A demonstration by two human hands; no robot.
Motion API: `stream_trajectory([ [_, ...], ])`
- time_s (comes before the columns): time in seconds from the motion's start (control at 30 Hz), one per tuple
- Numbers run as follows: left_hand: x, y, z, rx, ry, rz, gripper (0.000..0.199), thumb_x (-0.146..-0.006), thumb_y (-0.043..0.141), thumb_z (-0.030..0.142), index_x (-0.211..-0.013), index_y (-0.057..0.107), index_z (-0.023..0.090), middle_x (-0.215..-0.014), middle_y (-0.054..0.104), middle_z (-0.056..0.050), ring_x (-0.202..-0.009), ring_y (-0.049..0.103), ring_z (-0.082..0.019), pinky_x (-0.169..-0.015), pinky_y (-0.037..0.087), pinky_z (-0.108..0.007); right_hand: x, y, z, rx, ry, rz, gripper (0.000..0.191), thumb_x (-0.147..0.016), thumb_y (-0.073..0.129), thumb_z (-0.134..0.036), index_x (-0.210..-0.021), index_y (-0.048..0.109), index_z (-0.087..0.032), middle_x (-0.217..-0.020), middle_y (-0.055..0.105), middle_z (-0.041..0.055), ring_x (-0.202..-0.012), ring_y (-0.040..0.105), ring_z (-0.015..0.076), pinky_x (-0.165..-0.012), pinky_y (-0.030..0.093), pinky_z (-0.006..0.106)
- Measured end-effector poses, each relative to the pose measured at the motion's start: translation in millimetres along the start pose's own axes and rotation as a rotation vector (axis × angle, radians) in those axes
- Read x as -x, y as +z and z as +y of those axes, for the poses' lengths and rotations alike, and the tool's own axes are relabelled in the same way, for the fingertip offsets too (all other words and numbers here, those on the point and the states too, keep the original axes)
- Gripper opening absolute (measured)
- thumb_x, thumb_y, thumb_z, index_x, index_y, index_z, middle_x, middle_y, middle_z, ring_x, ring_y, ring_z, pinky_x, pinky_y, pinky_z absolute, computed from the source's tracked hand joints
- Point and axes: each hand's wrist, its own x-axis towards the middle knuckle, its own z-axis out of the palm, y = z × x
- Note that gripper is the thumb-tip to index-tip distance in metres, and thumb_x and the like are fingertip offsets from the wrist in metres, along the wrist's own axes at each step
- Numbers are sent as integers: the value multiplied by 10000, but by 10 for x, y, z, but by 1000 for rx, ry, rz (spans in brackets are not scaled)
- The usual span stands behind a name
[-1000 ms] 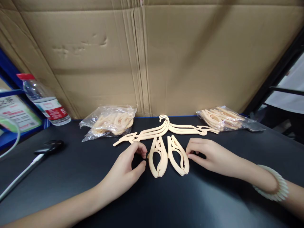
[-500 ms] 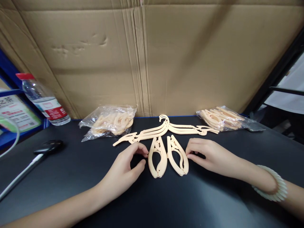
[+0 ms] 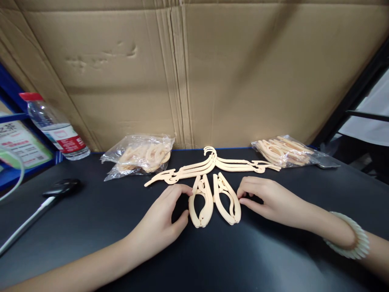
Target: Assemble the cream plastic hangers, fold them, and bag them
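Two folded cream plastic travel hangers, a left one and a right one, lie side by side on the black table. My left hand is at the outer edge of the left one; its thumb and fingers are apart and curved, fingertips touching that edge. My right hand rests by the right one, with bent fingertips and thumb against its outer edge, not wrapped round it. Behind them lie several unfolded hangers, stacked with their hooks toward the cardboard.
Clear plastic bags of folded hangers lie at the back left and back right. A bottle with a red cap leans at the left. Near it is a black device with a white cable. A cardboard wall closes the back.
My left hand has spread its thumb and fingers wider and moved slightly closer against the left folded hanger. My right hand and the hangers have hardly moved.
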Motion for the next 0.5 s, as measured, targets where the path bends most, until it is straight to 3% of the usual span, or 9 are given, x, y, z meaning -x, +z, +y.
stream_trajectory([
  [0.5, -16, -7, 35, 30, 10, -9, 356, -775, 509, 103, -1098, 521, 252, -1177, 617, -51, -1121, 576, -242, -988, 459, -417, 8, -7, -29, 45, -18, 29, 121, -891, 535, -173, -928, 643, -212, -897, 652, 41, -812, 602, 178, -712, 470, 294],
])
